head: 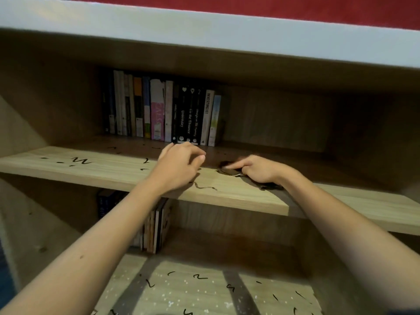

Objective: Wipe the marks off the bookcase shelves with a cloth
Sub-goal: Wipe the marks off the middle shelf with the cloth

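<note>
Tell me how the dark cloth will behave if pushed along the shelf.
Probably floppy: the cloth lies crumpled with wavy edges under the right hand. It is likely light for its size. It may bunch up rather than slide flat on the wooden shelf.

Right hand (256, 169) presses dark cloth (228, 171) on middle shelf (102, 171); left hand (179, 167), fingers loosely curled, just beside. Black marks (80, 160) across shelf.
</note>
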Motion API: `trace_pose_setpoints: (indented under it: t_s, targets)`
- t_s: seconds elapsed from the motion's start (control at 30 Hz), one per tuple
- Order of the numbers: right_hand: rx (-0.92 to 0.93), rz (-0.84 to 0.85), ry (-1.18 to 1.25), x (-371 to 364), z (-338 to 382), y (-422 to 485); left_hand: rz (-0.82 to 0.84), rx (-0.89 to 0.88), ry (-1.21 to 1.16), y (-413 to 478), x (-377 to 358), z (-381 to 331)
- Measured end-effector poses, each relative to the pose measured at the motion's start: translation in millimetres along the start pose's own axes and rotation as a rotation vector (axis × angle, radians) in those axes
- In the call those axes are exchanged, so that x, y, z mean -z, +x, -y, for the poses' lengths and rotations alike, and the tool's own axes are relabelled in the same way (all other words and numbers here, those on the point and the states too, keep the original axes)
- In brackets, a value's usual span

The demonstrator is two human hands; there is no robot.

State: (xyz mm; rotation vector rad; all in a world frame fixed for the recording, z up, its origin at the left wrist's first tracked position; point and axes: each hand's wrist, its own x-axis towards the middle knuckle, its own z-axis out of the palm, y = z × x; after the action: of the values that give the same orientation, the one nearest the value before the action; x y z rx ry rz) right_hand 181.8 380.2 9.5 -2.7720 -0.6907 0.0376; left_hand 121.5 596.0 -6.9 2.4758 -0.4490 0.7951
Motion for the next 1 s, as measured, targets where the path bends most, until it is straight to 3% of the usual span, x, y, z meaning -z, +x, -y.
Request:
trace_pose_setpoints:
  t_s: [0.13, 0.27, 0.4, 0.53, 0.67, 0.83, 1.0]
  targets:
    - [0.121, -0.073, -0.025, -14, 25, -40, -0.09, -0.032, 0.009, -8, -6, 9]
    - [0.111, -0.108, -0.035, -19, 37, -73, -0.17, -0.047, -0.064, -11, -11, 11]
    - [0.093, -0.107, -0.079, -15, 54, -40, -0.173, -0.044, -0.07, -14, -9, 12]
    - [0.216, -0.111, -0.092, -27, 62, -57, -0.148, -0.043, -0.027, -18, -2, 24]
    - [0.098, -0.127, 0.013, -7, 49, -71, -0.165, -0.037, 0.037, -23, 13, 47]
    - [0.163, -0.21, -0.099, -38, 86, -48, -0.146, 0.019, 0.07, -20, 11, 46]
    - [0.085, -0.241, -0.032, -25, 56, -71, -0.151, 0.052, 0.122, -21, 8, 54]
